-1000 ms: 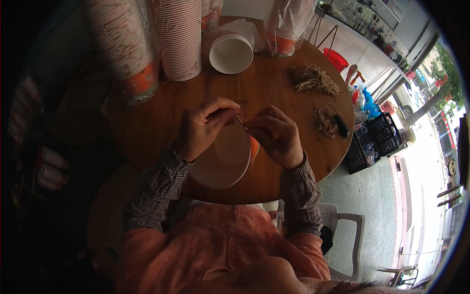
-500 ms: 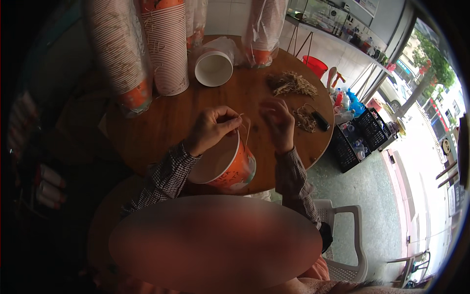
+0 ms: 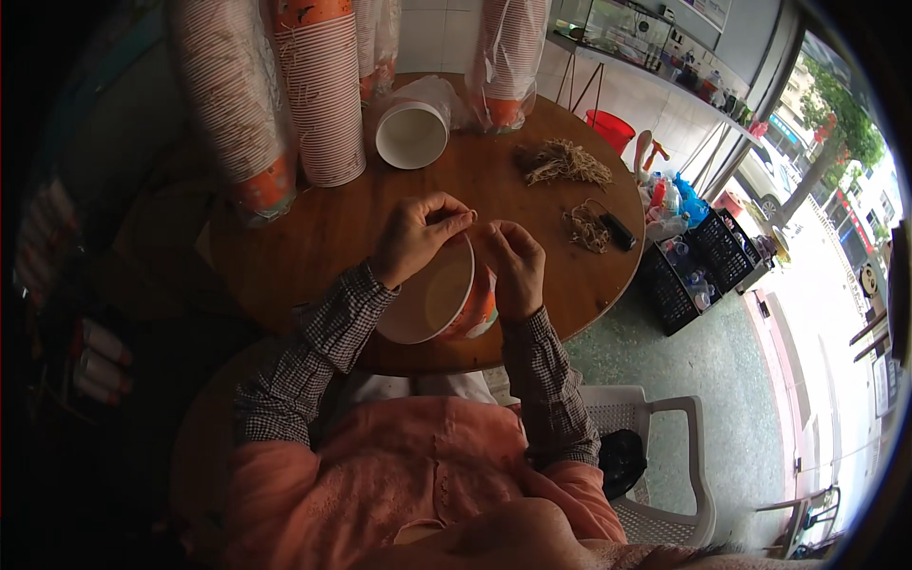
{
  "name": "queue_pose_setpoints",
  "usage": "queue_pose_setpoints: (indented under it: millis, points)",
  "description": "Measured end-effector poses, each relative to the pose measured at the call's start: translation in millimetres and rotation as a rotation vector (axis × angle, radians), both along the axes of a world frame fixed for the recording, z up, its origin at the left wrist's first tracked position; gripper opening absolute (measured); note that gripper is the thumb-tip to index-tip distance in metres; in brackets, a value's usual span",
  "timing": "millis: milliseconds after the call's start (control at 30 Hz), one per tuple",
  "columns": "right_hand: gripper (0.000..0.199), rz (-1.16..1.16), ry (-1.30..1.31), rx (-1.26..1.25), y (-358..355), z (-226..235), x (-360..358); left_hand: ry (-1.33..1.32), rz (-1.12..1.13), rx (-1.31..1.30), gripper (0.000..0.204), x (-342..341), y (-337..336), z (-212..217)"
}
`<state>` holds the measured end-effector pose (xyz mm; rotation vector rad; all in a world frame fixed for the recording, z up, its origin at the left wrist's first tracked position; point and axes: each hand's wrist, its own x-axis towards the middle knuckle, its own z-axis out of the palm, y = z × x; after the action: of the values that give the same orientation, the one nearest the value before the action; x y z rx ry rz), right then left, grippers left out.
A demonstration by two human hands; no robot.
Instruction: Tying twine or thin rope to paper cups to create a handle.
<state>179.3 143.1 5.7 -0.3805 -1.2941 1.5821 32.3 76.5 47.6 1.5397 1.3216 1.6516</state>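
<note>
An orange-printed paper bucket (image 3: 483, 302) lies tilted on the round wooden table (image 3: 313, 249), its pale open mouth facing toward me and to the left. My left hand (image 3: 416, 239) is above the bucket's rim, thumb and forefinger pinched on the end of a thin cord. Close by on the right, my right hand (image 3: 516, 271) also has its fingertips pinched together, beside the bucket's outer wall. Both sets of fingertips nearly meet. The cord between them is very thin, and its run to the bucket is mostly hidden by my hands.
Tall stacks of paper buckets (image 3: 328, 104) stand at the far left, with another wrapped stack (image 3: 508, 66) behind. Nested white-mouthed buckets (image 3: 413, 135) lie at the back. A cord bundle (image 3: 568, 163), loose cords (image 3: 586, 226) and a black object (image 3: 618, 231) lie at right.
My right hand has moved left and down, from apart with loosely curled fingers to a pinch beside my left fingertips. The bucket has shifted slightly; my left hand keeps its pinch.
</note>
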Motion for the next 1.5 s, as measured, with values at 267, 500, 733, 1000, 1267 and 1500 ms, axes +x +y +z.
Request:
queue_pose_setpoints:
  millis: [267,500,733,1000,1267,1500]
  points:
    - [0.005,-0.685,-0.447,0.856,20,13,15,0.366,0.193,0.088,0.014,0,27,-4]
    - [0.004,-0.569,-0.54,0.538,11,11,30,0.73,0.13,0.137,0.013,27,39,-4]
    - [0.005,-0.667,-0.678,0.731,37,14,40,0.425,-0.212,-0.25,0.015,5,62,-14]
    - [0.007,-0.631,-0.656,0.601,32,7,47,-0.126,-0.386,-0.442,0.015,-2,48,-12]
    - [0.009,-0.613,-1.024,1.156,10,42,60,-0.074,-0.248,-0.363,0.012,11,54,-7]
    - [0.007,-0.344,-0.823,0.881,25,55,59,-0.241,-0.429,-0.417,0.018,21,62,-19]
